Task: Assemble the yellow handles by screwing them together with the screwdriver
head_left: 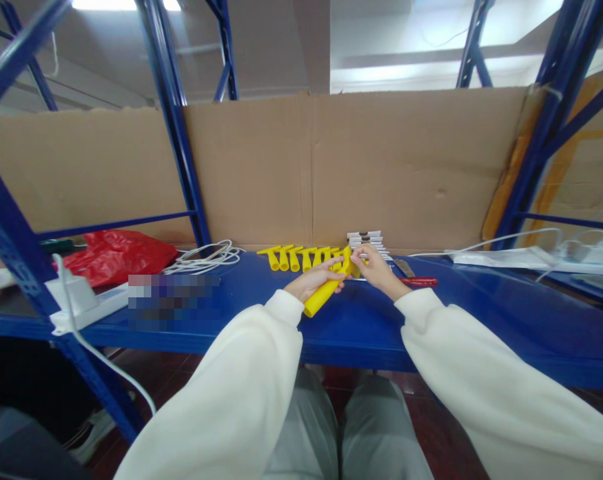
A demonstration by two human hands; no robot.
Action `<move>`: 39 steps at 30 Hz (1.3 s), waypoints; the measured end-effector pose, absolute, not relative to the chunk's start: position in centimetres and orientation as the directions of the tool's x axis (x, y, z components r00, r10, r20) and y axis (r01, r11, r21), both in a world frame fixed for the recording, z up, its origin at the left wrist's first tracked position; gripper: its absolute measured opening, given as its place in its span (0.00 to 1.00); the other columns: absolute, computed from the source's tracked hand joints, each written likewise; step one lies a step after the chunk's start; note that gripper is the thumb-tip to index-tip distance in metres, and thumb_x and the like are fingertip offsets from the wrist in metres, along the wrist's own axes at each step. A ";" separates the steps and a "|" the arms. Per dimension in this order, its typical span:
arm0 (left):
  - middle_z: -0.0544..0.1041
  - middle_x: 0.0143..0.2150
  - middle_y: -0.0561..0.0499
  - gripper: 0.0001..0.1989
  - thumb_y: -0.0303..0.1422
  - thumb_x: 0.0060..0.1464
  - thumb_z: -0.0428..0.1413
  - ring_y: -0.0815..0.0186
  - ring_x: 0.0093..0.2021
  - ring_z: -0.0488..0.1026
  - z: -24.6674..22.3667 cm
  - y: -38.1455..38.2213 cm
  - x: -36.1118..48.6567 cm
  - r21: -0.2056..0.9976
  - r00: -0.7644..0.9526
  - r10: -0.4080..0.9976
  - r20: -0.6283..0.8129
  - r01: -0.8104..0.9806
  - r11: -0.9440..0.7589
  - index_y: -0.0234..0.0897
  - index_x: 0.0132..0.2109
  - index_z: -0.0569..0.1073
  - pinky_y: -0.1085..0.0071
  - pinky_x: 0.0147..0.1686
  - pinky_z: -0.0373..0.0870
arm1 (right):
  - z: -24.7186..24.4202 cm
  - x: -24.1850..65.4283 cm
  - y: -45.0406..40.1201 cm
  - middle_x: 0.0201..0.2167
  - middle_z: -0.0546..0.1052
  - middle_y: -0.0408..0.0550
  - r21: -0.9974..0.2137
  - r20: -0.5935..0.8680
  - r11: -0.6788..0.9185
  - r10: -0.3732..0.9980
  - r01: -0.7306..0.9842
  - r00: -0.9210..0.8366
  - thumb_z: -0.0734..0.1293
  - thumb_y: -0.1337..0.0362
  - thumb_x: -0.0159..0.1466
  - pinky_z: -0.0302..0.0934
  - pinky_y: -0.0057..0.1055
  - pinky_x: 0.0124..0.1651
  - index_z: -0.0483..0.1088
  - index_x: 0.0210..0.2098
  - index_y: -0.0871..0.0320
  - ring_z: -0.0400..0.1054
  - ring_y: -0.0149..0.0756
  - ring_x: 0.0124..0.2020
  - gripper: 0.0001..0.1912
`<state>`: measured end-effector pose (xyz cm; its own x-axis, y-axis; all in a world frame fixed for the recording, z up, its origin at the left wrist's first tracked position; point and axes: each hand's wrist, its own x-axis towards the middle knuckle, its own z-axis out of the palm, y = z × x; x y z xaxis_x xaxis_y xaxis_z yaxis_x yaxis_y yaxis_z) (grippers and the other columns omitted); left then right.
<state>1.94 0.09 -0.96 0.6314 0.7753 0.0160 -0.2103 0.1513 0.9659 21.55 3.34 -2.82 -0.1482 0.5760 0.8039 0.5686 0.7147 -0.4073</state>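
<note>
A yellow tool with a thick round handle [321, 299] is tilted over the blue shelf, its handle end pointing down toward me. My left hand [315, 280] is wrapped round it. My right hand [374, 267] is pinched at the tool's upper end; what its fingertips hold is too small to make out. Behind my hands, several similar yellow tools [284, 259] stand in a row. A stack of small white packets [366, 237] lies behind my right hand. Just right of that hand is a red-handled tool [420, 282].
On the left are a red plastic bag [116, 257], a coiled white cable [206, 259] and a white power strip [96, 308]. A white strip [511, 258] and cables lie at the right. Cardboard [406, 167] backs the blue shelf [461, 313] between blue posts.
</note>
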 end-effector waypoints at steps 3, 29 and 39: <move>0.77 0.34 0.48 0.40 0.16 0.53 0.57 0.72 0.23 0.72 -0.9 0.0 1.9 0.966 0.621 0.784 0.007 -0.207 0.155 0.38 0.71 0.56 0.77 0.25 0.70 | -2.8 21.5 3.2 0.34 0.73 0.48 -0.402 0.805 0.706 0.576 0.584 -0.143 0.63 0.59 0.62 0.60 0.42 0.51 0.63 0.28 0.53 0.66 0.43 0.42 0.08; 0.78 0.34 0.47 0.39 0.15 0.53 0.55 0.72 0.22 0.72 -0.6 -0.7 2.3 0.972 0.624 0.781 -0.012 -0.177 0.157 0.36 0.70 0.57 0.77 0.23 0.69 | -2.8 21.9 2.4 0.39 0.81 0.48 -0.849 0.505 0.525 0.841 0.062 -0.197 0.76 0.41 0.47 0.66 0.37 0.51 0.74 0.35 0.55 0.74 0.39 0.42 0.27; 0.79 0.35 0.47 0.39 0.17 0.52 0.58 0.72 0.22 0.71 -1.1 -0.3 2.1 0.972 0.634 0.774 -0.007 -0.178 0.154 0.39 0.69 0.60 0.76 0.24 0.70 | -2.9 22.2 2.4 0.35 0.79 0.46 -0.867 0.470 0.491 0.864 0.091 -0.182 0.76 0.41 0.45 0.66 0.36 0.48 0.73 0.33 0.55 0.72 0.38 0.40 0.27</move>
